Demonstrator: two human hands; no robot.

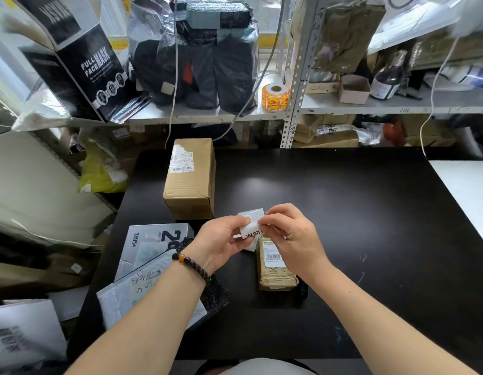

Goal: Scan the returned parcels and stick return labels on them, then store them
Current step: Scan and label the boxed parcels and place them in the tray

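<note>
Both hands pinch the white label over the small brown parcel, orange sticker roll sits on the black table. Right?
One error: the head view shows the orange sticker roll standing on the white shelf behind the black table, not on it. The left hand and right hand do pinch the white label over the small brown parcel.

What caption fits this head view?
Left hand and right hand pinch a label over a small parcel on the black table.

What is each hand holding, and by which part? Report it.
Both hands hold one white label with black print: the left hand pinches its left side, the right hand its right edge.
</note>
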